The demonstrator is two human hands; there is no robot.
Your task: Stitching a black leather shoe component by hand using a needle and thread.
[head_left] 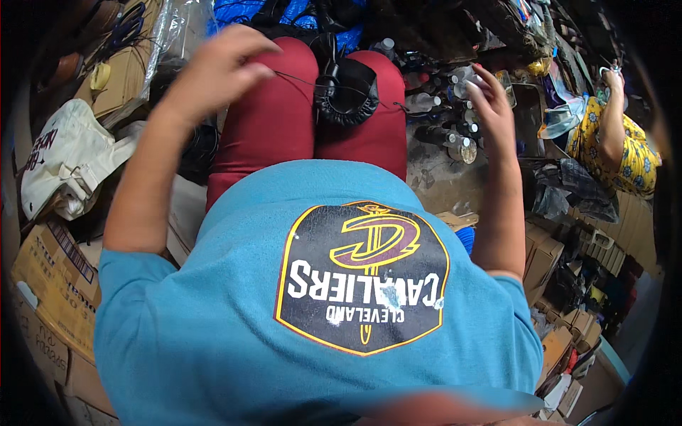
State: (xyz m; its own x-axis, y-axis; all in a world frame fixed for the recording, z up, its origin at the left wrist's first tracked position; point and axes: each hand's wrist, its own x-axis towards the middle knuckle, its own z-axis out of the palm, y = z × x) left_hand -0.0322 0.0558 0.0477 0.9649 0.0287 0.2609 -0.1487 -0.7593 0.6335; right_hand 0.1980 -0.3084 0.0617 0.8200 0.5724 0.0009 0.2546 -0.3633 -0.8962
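Note:
Between my knees sits a black shoe-like piece (348, 99) with a gathered rim and a dark opening. A thin black thread (295, 78) crosses it and runs up to my left hand (224, 71). That hand is raised over my left thigh, fingers curled, slightly blurred, with the thread reaching its thumb. On the thread's other side, a small dark hook-like end (399, 107) shows by my right thigh. My right hand (494, 106) is lifted beyond it, finger and thumb apart, above several bottles. I see nothing between its fingers.
Clear plastic bottles (455, 142) stand on the floor right of my legs. A white bag (67, 160) and a cardboard box (57, 284) lie at left. Blue sheeting (231, 13) is ahead. At far right is another person in yellow patterned clothing (632, 156), one arm raised.

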